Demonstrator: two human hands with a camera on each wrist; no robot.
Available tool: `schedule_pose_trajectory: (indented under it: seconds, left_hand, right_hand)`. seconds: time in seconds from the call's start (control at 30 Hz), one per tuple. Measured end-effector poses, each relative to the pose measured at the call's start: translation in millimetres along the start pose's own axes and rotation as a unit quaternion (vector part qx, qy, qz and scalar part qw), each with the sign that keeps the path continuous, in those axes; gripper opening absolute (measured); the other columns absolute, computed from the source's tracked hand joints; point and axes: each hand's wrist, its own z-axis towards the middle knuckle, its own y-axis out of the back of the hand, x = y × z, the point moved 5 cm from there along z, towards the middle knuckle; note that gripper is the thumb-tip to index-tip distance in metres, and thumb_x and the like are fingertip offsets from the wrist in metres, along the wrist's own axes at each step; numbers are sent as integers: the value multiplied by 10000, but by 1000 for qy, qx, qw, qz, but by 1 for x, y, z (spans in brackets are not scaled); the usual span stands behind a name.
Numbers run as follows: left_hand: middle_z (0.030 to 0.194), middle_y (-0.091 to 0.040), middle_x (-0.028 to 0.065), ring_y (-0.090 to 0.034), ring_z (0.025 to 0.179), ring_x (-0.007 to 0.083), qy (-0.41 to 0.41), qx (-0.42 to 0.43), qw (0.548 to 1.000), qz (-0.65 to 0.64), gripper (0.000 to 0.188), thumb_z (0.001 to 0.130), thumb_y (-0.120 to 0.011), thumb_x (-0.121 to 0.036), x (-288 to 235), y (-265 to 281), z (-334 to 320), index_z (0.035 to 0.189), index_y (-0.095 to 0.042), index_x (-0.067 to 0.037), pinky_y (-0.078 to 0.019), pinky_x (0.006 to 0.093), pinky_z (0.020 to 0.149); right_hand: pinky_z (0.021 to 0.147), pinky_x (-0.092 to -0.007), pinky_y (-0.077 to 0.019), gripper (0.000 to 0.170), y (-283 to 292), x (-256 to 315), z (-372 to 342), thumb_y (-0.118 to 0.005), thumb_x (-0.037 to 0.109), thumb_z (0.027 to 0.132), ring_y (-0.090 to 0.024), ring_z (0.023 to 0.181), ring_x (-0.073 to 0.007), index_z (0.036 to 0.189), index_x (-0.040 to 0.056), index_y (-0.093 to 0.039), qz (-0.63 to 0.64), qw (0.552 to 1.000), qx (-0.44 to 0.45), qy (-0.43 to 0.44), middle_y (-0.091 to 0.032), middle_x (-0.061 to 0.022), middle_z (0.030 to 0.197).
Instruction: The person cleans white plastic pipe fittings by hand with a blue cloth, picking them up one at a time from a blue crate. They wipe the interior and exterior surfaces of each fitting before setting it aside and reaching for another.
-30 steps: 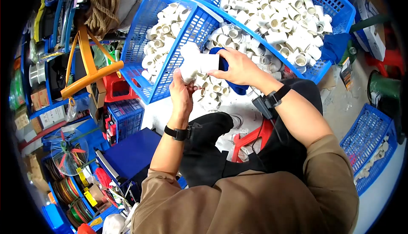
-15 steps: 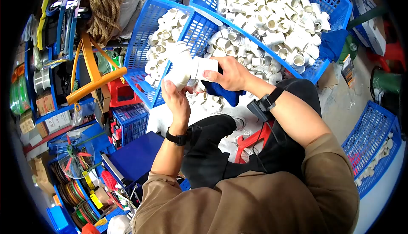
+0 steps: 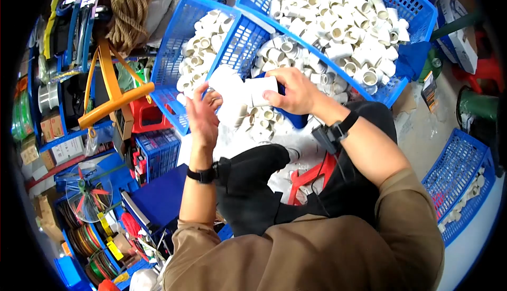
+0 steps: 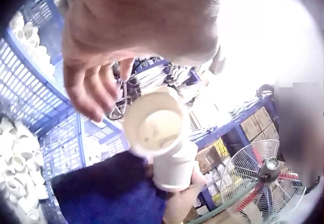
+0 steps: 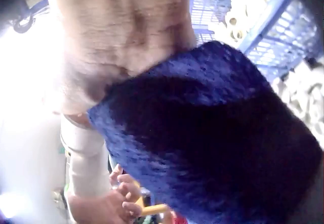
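the white branched fitting (image 3: 261, 91) is held up before the baskets (image 3: 417, 16), the right hand (image 3: 293, 91)'s fingers clamped on it, a blue cloth (image 5: 202, 133) in the same hand. the left hand (image 3: 203, 114) hangs beside it, fingers loosely apart. i'd judge this piece midway: not yet set down. which heaped fittings (image 3: 338, 32) are done, i can't tell.

Glare washes out part of the white fitting (image 3: 262, 91) in head view, so we can't trace its full outline. In right wrist view the blue cloth (image 5: 212, 133) hides most fingers of the right hand (image 5: 129, 36) from us. Top edge crops the left hand (image 4: 144, 26) in left wrist view, the big crate (image 3: 420, 16) in head view. Carton (image 3: 68, 150) print: too small for us.
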Motion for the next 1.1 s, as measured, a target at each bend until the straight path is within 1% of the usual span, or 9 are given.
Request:
schedule_pose_trajectory:
  seconds: [0.13,0.3,0.47,0.53,0.6,0.77,0.9,1.0,1.1]
  left_hand:
    - [1247,-641,129,-622,1152,222,65,173,978,98,730,1011,-359,-644,-3,-36,-3,1472,-395,-79,-526,351,894]
    - [874,-654,40,-583,753,109,55,-11,996,70,314,991,-574,-303,20,-27,14,959,-659,-3,-460,274,678]
    - [842,-636,22,-554,697,98,-33,-62,992,105,236,968,-607,-231,34,-20,17,946,-638,2,-446,266,654]
    - [835,-647,46,-577,705,130,-153,-79,961,217,234,915,-668,-219,22,-22,7,974,-615,1,-464,284,672]
    - [862,-627,128,-634,753,258,-447,32,754,480,404,717,-808,-138,-31,-62,-15,1028,-581,-17,-503,340,700]
    - [892,-644,135,-645,778,266,-478,18,740,473,389,745,-803,-156,-49,-45,-6,1041,-598,-8,-511,357,704]
    - [875,-672,219,-661,801,330,-180,-169,881,404,525,904,-718,-419,7,-2,32,1016,-569,72,-500,407,752]
    - [875,-690,210,-658,787,315,63,-185,904,381,651,938,-626,-545,99,59,78,1051,-589,94,-512,429,780]
    - [1148,-589,124,-569,1005,235,199,-159,967,1,713,945,-536,-656,123,40,75,1294,-527,-34,-487,419,861]
  right_hand:
    - [765,-429,-505,497,-6,-2,1,-652,481,819,-627,892,-374,961,8,-594,-109,991,58,51,-608,-180,896]
    - [796,-444,-500,518,-17,-4,0,-590,516,903,-625,924,-389,1012,10,-592,-98,995,4,10,-613,-183,919]
    - [804,-477,-491,606,-29,-29,1,-465,570,974,-635,980,-411,828,1,-617,-82,983,30,-160,-670,-265,971]
    - [870,-454,-474,675,-36,-47,1,-385,587,998,-642,995,-392,858,-11,-665,-61,982,31,-176,-677,-285,995]
    - [958,-407,-433,726,-65,-111,-10,-316,596,1011,-641,1052,-334,1016,-25,-693,172,933,-1,-316,-678,-288,1073]
    - [1023,-353,-392,805,-43,-100,-12,-309,644,996,-606,1169,-317,1191,-50,-665,232,895,-135,-356,-664,-269,1197]
    - [994,-401,-433,819,10,-63,-7,-325,655,995,-632,1146,-371,1188,-69,-658,136,914,-173,-342,-666,-306,1160]
    - [945,-476,-482,794,34,-65,2,-362,658,976,-631,1094,-448,1076,-68,-667,-153,913,-109,-362,-668,-320,1103]
    - [934,-500,-491,796,36,-65,3,-374,674,962,-638,1058,-459,1074,-63,-653,-206,906,-77,-363,-673,-319,1070]
